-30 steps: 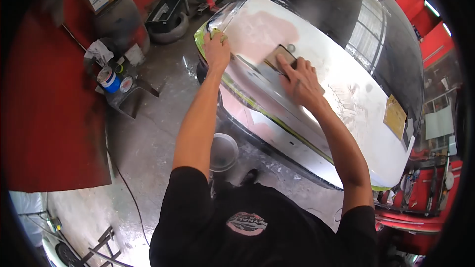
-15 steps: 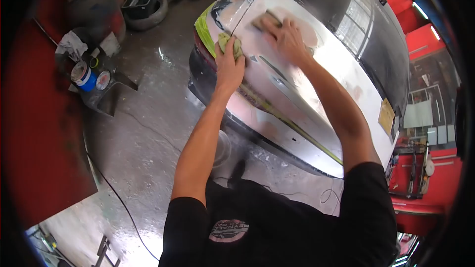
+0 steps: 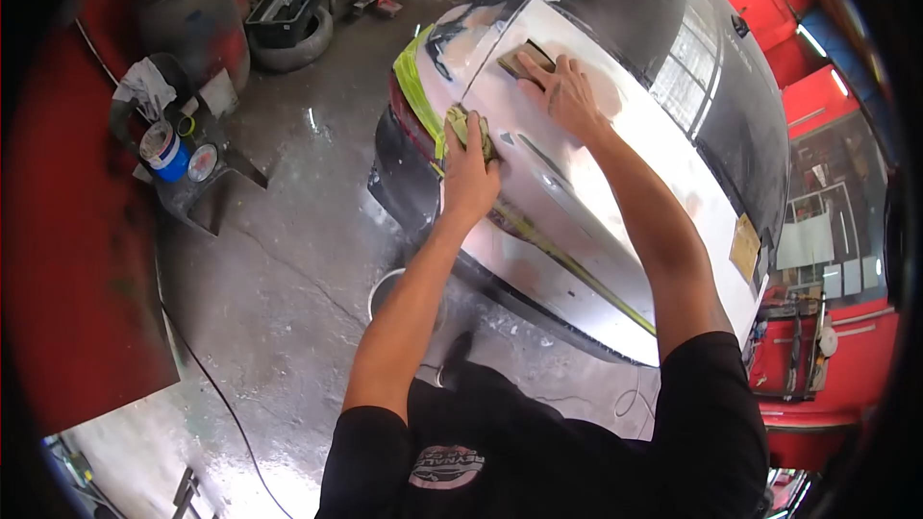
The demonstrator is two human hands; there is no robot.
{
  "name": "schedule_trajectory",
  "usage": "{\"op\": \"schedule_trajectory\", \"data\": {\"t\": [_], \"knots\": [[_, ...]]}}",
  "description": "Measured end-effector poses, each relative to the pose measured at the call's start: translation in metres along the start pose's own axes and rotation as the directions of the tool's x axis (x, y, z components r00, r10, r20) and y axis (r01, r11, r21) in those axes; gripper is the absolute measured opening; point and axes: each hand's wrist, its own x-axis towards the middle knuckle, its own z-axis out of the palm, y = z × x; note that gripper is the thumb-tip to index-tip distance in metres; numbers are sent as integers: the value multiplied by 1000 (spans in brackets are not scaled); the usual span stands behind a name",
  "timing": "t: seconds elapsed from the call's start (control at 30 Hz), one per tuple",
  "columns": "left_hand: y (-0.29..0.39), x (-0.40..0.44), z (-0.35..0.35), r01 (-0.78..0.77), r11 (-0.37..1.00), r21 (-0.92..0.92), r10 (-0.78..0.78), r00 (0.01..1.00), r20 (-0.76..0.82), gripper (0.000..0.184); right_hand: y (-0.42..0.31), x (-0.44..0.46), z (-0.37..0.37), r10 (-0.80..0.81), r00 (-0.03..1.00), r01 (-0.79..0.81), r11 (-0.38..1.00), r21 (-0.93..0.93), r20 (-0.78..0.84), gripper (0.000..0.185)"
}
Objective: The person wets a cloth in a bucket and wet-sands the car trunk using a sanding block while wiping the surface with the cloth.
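Observation:
A car's rear panel [image 3: 630, 178], patchy white and pinkish with grey spots, fills the upper middle of the head view. My right hand [image 3: 572, 104] presses a flat, dark-edged sanding block [image 3: 519, 60] onto the upper part of this panel, fingers closed over it. Lower left, my left hand [image 3: 471, 183] grips a crumpled yellow-green cloth [image 3: 467, 132] against the body near the panel seam. Bright yellow-green masking tape [image 3: 410, 82] borders the light beside that hand. The block's underside is hidden.
A black stool [image 3: 197, 194] at left carries a blue-and-white tub [image 3: 165, 156], a round lid [image 3: 202, 162] and a white rag [image 3: 146, 85]. A pale bucket [image 3: 383, 293] stands on the floor below my left forearm. A dark cable [image 3: 216, 380] crosses the floor.
The view has shifted a little, so the car sits lower. My left hand and the cloth have slid slightly down the body. My right hand, blurred before, now shows sharply on the block.

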Motion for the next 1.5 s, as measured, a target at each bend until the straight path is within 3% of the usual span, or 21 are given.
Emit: {"op": "schedule_trajectory", "data": {"t": [0.1, 0.17, 0.2, 0.3, 0.4, 0.5, 0.6, 0.67, 0.73, 0.83, 0.87, 0.93, 0.97, 1.07, 1.13, 1.23, 1.3, 1.33, 1.43, 1.5], "knots": [[2, -4, -10, 53, 999, 3, -54, 997, 58, 88, -34, -56, -46, 7, 974, -48, 983, 175, 228, 55], [0, -8, -10, 52, 999, 10, -53, 996, 77, 87, -27, -73, -46, -64, 970, 26, 987, 160, 233, 54], [-3, -8, -8, 36, 996, 86, -42, 997, 66, 85, -21, -65, -41, -107, 968, 73, 986, 152, 228, 54], [-1, -6, -10, 18, 991, 132, -28, 997, 70, 84, 6, 26, 18, -73, 996, 75, 996, 40, -51, 53], [-5, -5, -11, 77, 986, 151, -87, 994, 66, 84, 1, 53, 39, 67, 997, -70, 994, -88, -41, 54], [-3, -4, -16, 101, 989, 106, -107, 993, 56, 81, -28, -32, -20, -74, 991, 54, 983, 176, 109, 53], [2, -2, -7, 144, 979, 142, -151, 988, 42, 80, -11, -57, -28, -243, 958, 217, 961, 171, 155, 52], [-3, -7, -3, 98, 968, 230, -107, 994, 27, 80, 9, 4, 9, -199, 980, 196, 977, 80, 31, 53], [-6, -10, -4, 99, 972, 214, -101, 995, -1, 79, 9, 69, 40, -32, 998, 32, 999, 17, -47, 52], [-5, -12, -4, 65, 982, 176, -61, 998, -26, 79, -14, 44, 31, -70, 995, 71, 997, 14, -71, 51], [-6, -10, -4, 60, 983, 176, -57, 998, -22, 79, -18, 11, 15, -107, 994, 112, 981, 162, -34, 51], [-7, -13, -1, 87, 981, 172, -85, 996, -22, 79, -19, -45, -18, -187, 981, 173, 963, 207, 46, 52], [-3, -12, 0, 106, 977, 183, -103, 994, -24, 79, -17, -48, -21, -236, 969, 213, 949, 232, 76, 53], [-6, -6, 1, 130, 968, 214, -127, 992, -30, 79, -6, 6, -7, -137, 979, 108, 977, 186, 150, 51], [1, -6, -2, 155, 962, 223, -163, 987, 17, 79, 2, 61, 36, -32, 997, 34, 999, 34, -68, 50], [-6, -7, -3, 87, 977, 197, -88, 996, -2, 78, -15, 34, 27, -24, 997, 28, 998, 57, -78, 52], [-8, -4, -7, 37, 989, 146, -38, 999, 8, 75, -37, -26, -21, -25, 991, -3, 976, 216, 128, 56], [-12, -6, -7, 7, 990, 140, -9, 1000, 7, 75, -40, -50, -30, -84, 992, 63, 975, 212, 94, 58], [-23, 1, -1, -36, 986, 161, 42, 999, -34, 72, -26, -12, -31, -77, 969, 35, 983, 179, 236, 58], [-21, -4, 3, -36, 986, 164, 42, 998, -37, 71, -7, 43, 9, -28, 999, 27, 998, 50, 35, 56]]}}
